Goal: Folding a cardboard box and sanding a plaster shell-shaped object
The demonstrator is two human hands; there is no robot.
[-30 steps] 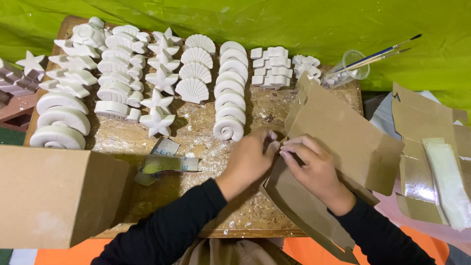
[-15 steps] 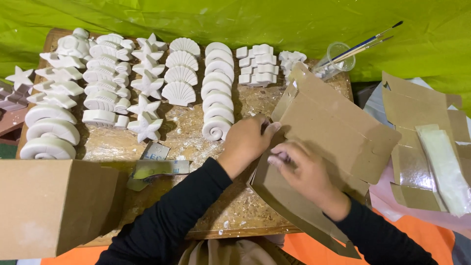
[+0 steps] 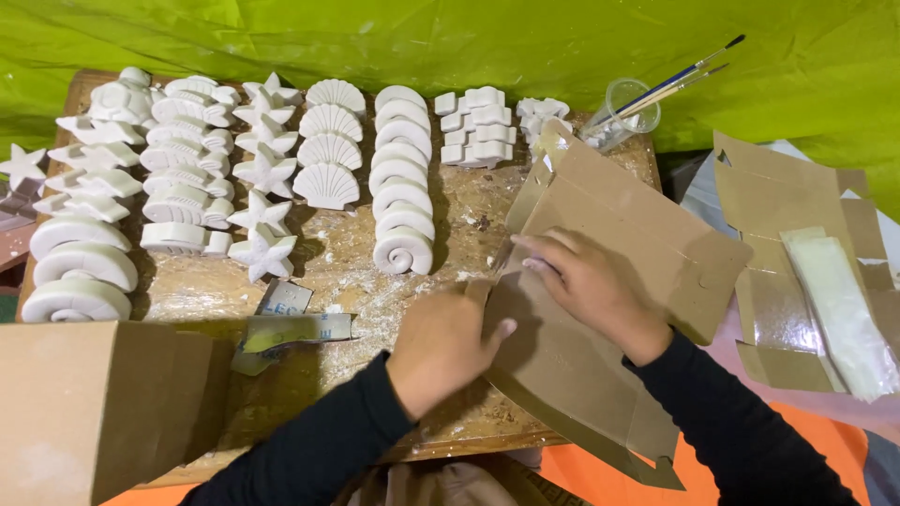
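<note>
My left hand [image 3: 448, 345] has its grip closed on the near-left edge of the flat cardboard box blank [image 3: 600, 309], thumb on top and the other fingers curled where I cannot see them. My right hand [image 3: 586, 286] lies open and flat on the blank's upper face, fingers spread and pressing toward its left fold. The blank sits tilted over the tabletop's [image 3: 356, 262] front right corner, its far flaps reaching toward the right back corner and its near end hanging past the front edge. Just left of my left hand, near the front edge, I see a strip of peeled tape backing [image 3: 295, 330] and a small grey scrap [image 3: 284, 298]. Further back, rows of white plaster casts fill the tabletop: spiral shells [image 3: 403, 178] down the middle, fan shells [image 3: 328, 150] beside them, starfish [image 3: 262, 211] to their left, and small blocks [image 3: 478, 126] at the back edge. A clear plastic cup [image 3: 623, 108] with paintbrushes [image 3: 684, 75] stands at the right back corner. A closed cardboard box [image 3: 103, 403] sits at the front left corner, and another opened cardboard sheet [image 3: 797, 253] lies off the right edge.
</note>
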